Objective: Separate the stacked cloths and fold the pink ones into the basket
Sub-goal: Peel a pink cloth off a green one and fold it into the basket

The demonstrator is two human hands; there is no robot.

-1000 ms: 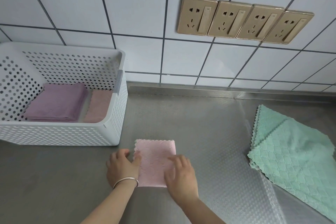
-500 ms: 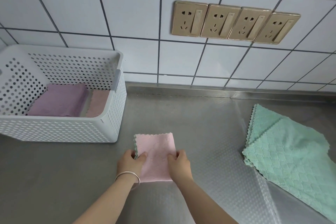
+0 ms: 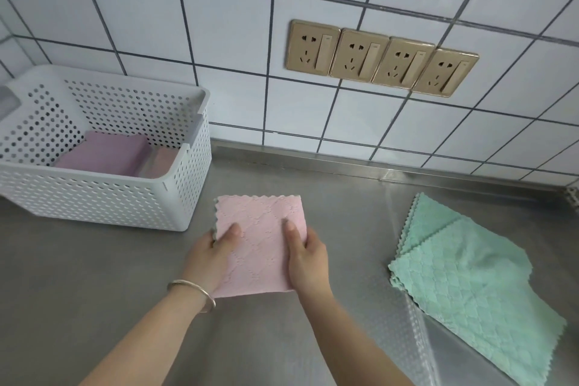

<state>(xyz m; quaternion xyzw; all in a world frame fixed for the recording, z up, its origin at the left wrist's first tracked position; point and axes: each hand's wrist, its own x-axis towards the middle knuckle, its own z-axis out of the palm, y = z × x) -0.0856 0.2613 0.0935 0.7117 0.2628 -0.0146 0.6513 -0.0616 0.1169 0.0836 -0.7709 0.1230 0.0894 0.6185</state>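
A folded pink cloth (image 3: 261, 229) is lifted just above the steel counter, held between both hands. My left hand (image 3: 210, 255) grips its left edge, thumb on top. My right hand (image 3: 305, 255) grips its right edge, thumb also on top. The white perforated basket (image 3: 103, 204) stands to the left against the wall. Inside it lie a folded purple cloth (image 3: 106, 155) and a folded pink cloth (image 3: 163, 163), partly hidden by the basket's wall.
Two green cloths (image 3: 470, 282) lie spread and overlapping on the counter at the right. A row of gold wall sockets (image 3: 380, 61) sits on the tiled wall behind. The steel counter (image 3: 94, 291) stretches left and front.
Both hands moved from pressing the pink cloth flat to gripping its side edges. The cloth has come up off the counter.
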